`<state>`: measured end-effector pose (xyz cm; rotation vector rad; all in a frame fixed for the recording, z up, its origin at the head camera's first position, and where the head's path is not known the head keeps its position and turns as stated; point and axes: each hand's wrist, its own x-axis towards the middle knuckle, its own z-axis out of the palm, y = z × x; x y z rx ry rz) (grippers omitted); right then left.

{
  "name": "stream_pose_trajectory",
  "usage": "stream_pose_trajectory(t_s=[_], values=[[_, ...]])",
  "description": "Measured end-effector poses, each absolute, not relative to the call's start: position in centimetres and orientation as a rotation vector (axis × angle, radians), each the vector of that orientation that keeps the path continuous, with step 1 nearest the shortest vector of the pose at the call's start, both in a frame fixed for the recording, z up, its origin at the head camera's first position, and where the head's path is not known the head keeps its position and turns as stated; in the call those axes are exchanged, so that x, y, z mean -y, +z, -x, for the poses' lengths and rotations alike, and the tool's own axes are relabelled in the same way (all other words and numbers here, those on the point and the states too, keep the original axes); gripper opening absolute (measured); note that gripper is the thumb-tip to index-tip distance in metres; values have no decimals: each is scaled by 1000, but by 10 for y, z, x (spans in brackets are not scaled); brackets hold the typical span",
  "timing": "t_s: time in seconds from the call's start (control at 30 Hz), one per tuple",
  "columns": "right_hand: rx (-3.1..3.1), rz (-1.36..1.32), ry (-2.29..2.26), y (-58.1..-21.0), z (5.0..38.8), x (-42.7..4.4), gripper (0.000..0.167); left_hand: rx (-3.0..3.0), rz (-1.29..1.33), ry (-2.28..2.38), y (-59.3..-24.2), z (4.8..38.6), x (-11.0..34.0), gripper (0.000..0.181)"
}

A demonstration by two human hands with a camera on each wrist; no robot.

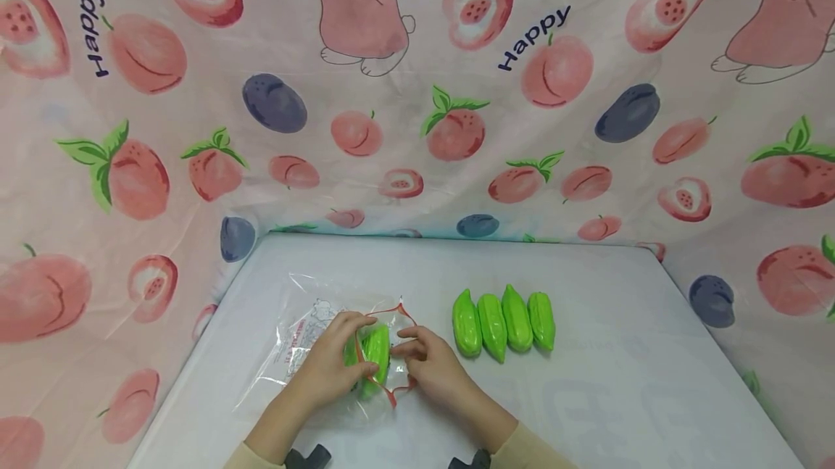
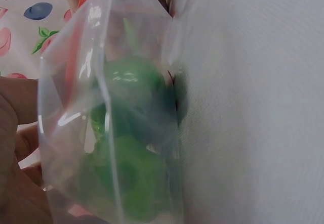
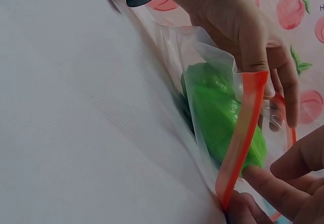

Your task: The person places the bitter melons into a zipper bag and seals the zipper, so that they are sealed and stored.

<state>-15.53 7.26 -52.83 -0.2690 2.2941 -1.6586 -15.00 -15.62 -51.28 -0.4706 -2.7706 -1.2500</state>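
A clear zip bag with a red-orange zip edge lies on the table, its mouth spread to the right. Inside, near the mouth, is a glossy green ridged fruit like a star fruit; more green shows through the plastic in the left wrist view. My left hand grips the bag by its mouth, thumb and fingers on either side of the opening. At the right side of the mouth, my right hand has loosely bent fingers, and one fingertip touches the fruit's end.
Several more green fruits stand side by side in a row to the right of the bag on the white table. A fruit-patterned cloth rises behind and at both sides of the table. Dark wrist mounts sit by both wrists.
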Motion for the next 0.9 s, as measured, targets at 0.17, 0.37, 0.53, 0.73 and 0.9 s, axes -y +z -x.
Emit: stream_pose_trajectory(t_s=[0.17,0.37,0.53,0.73,0.9], values=[[-2287,247,-1694,-527,155,-76,44,2775,463,-1241,-513,149,156,79],[-2361,237,-1662,-524,156,-80,52,2782,448,-1236,-511,149,155,79],[-2366,230,-1676,-524,157,-84,53,2782,449,-1237,-511,149,155,79],[-2310,204,-1736,-523,158,-91,52,2784,449,-1240,-511,149,155,78],[-2286,149,-1758,-519,158,-95,50,2782,447,-1240,-512,149,155,78]])
